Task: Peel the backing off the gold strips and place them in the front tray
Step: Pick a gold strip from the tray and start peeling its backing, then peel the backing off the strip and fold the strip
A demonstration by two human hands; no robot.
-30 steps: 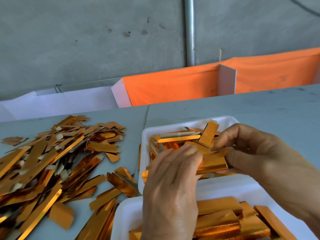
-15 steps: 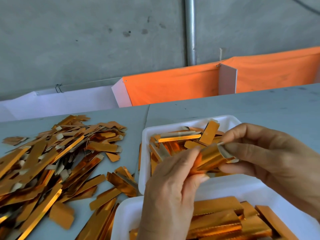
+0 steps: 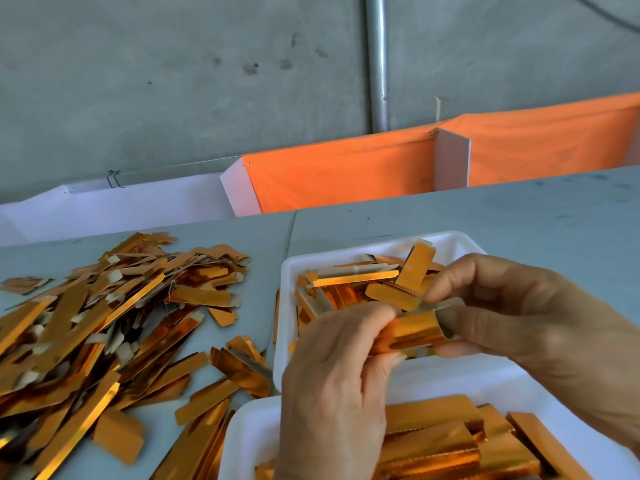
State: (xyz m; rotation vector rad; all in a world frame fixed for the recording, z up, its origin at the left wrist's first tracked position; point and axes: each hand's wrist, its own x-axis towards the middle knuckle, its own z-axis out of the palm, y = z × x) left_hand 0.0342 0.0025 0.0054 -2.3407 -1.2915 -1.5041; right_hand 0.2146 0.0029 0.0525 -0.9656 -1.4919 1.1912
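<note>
Two white trays on the grey table, nearer one at the bottom edge, stacked with flat gold pieces. Just above it, left hand with fingers curled, thumb and fingertips pinching the left end of a gold strip. Opposite, right hand pinching the strip's right end, where a pale grey backing edge stands up from the foil. Strip held in the air between both hands, over the gap between the trays, curved and shiny. Behind the hands, farther tray, holding a loose jumble of gold strips with grey tabs, one leaning upright against the far rim. Left of both trays, spread wide over the table, big scattered heap of long gold pieces mixed with pale scraps. Beyond the table's far edge, white panels and orange cloth along a low barrier. Farthest back, concrete wall with a vertical metal pipe.
</note>
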